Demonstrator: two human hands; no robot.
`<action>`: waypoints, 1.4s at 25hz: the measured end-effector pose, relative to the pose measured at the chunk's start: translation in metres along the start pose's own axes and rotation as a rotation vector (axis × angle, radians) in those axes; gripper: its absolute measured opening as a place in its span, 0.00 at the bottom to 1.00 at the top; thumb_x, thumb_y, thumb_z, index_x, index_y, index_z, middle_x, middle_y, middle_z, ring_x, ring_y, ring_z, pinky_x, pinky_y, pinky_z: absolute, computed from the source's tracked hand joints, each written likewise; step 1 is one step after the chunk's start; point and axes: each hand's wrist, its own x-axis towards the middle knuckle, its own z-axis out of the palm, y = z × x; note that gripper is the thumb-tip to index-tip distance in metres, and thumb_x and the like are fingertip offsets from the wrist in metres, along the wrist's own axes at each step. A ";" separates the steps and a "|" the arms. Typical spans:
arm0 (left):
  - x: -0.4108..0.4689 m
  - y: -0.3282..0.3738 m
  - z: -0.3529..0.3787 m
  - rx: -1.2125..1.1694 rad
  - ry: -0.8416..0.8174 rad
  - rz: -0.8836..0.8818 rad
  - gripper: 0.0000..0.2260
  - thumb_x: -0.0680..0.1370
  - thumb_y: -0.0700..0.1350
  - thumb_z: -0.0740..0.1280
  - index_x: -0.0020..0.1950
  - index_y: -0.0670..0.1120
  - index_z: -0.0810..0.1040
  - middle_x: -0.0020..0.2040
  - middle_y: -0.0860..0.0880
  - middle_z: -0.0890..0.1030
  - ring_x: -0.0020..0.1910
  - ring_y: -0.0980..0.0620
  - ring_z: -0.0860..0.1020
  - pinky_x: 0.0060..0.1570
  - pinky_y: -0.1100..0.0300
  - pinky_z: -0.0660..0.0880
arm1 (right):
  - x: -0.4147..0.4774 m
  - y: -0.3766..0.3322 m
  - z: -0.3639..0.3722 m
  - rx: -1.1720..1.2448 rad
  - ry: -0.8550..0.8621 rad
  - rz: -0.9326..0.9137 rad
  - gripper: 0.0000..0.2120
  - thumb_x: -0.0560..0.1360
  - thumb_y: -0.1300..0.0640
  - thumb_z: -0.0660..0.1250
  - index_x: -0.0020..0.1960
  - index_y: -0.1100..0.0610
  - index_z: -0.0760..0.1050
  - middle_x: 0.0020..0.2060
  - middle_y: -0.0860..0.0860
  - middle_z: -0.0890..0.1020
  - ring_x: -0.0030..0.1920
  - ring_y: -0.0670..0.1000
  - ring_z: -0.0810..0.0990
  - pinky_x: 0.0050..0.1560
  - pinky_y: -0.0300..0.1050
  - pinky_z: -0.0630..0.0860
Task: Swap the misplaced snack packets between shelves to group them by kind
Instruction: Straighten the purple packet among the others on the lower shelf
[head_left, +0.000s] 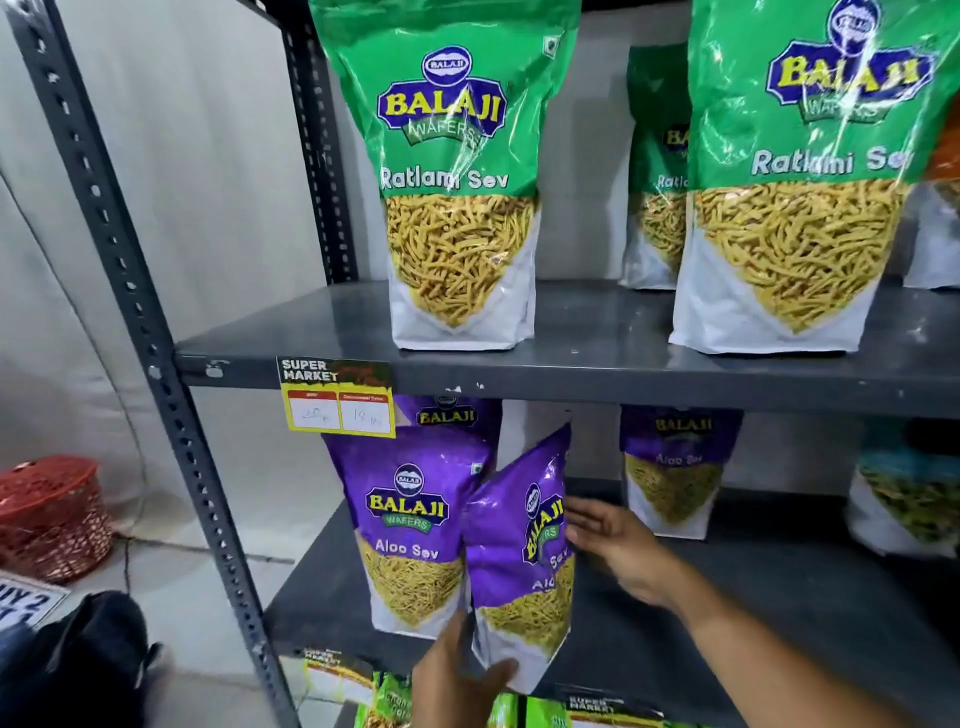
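Note:
A purple Aloo Sev packet (519, 561) stands tilted at the front of the lower shelf (727, 613), held between both hands. My left hand (457, 680) grips its bottom corner. My right hand (618, 545) presses flat against its right side. Beside it on the left stands another purple Aloo Sev packet (410, 525), with a third behind it (447, 415). One more purple packet (672, 467) stands further right. On the upper shelf (571, 358) stand green Ratlami Sev packets, one left (457, 171), one right (800, 171), one behind (654, 166).
A teal-topped packet (909, 493) stands at the lower shelf's far right. An orange packet (945, 150) peeks in at the upper right edge. Green packets (389, 701) show on the shelf below. A price label (337, 395) hangs on the upper shelf edge. A red basket (52, 519) sits on the floor left.

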 end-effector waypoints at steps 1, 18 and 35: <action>-0.001 0.008 0.001 0.039 0.089 0.029 0.27 0.61 0.57 0.75 0.60 0.64 0.74 0.50 0.63 0.83 0.50 0.56 0.82 0.40 0.73 0.70 | 0.004 0.000 0.003 0.019 -0.002 0.020 0.20 0.68 0.63 0.73 0.59 0.57 0.75 0.47 0.48 0.86 0.47 0.43 0.83 0.47 0.36 0.79; 0.049 0.091 0.090 -0.424 -0.303 0.107 0.14 0.69 0.24 0.69 0.45 0.43 0.82 0.39 0.54 0.87 0.39 0.58 0.83 0.39 0.65 0.79 | -0.083 -0.033 -0.090 0.056 0.510 -0.094 0.09 0.73 0.68 0.67 0.50 0.58 0.77 0.41 0.51 0.84 0.40 0.51 0.82 0.39 0.43 0.77; 0.043 0.115 0.180 -0.453 -0.259 0.113 0.21 0.70 0.24 0.64 0.45 0.50 0.80 0.40 0.60 0.86 0.48 0.53 0.82 0.47 0.65 0.79 | -0.121 0.048 -0.180 -0.251 0.329 0.117 0.32 0.61 0.67 0.70 0.63 0.52 0.71 0.56 0.48 0.83 0.59 0.48 0.79 0.62 0.50 0.73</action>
